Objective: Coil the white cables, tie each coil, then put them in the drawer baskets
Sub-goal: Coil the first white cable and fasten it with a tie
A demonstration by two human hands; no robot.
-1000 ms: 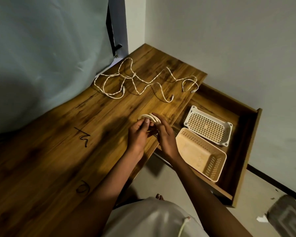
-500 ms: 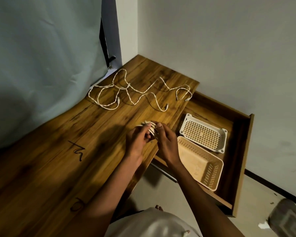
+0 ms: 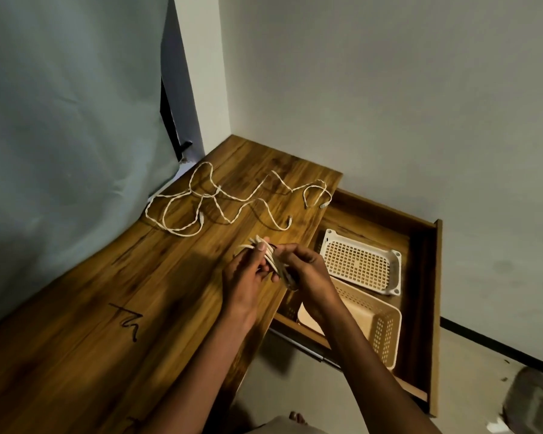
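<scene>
the white cable coil [image 3: 268, 256] is now sitting upright between my two hands, lifted off the table [image 3: 113, 296] where a moment ago it was lying flatter against the wood. my left hand [image 3: 246, 277] is curling round its near side, and my right hand [image 3: 304, 270] is pinching the far side, fingers bent tight; i'm judging the tie is going on, though i cannot tell whether it is done. the loose cables [image 3: 226, 200] are lying tangled at the far end of the table, not yet coiled. the drawer [image 3: 420, 277] is standing open just beside me, with the white basket [image 3: 361, 264] and the beige basket [image 3: 370, 321] inside, and nothing is blocking the way there.
</scene>
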